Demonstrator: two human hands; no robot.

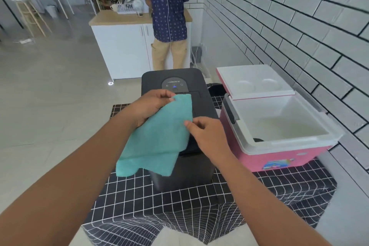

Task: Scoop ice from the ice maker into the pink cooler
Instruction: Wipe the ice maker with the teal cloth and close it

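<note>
A black ice maker (201, 104) stands on a black cloth with a white grid, its lid closed. To its right the pink cooler (279, 156) sits open, its white lid (253, 81) tipped back toward the wall, a dark object low in its white inside. A teal cloth (157, 142) hangs over the ice maker's top. My left hand (147, 106) pinches the cloth's upper corner. My right hand (207, 136) pinches its right edge lower down.
The grid-patterned cloth (179, 205) covers the low stand. A white brick wall (299, 26) runs along the right. Beyond, a person (165, 16) stands with their back to me at a white cabinet with a wooden counter (119, 18) and dish rack. Open floor lies left.
</note>
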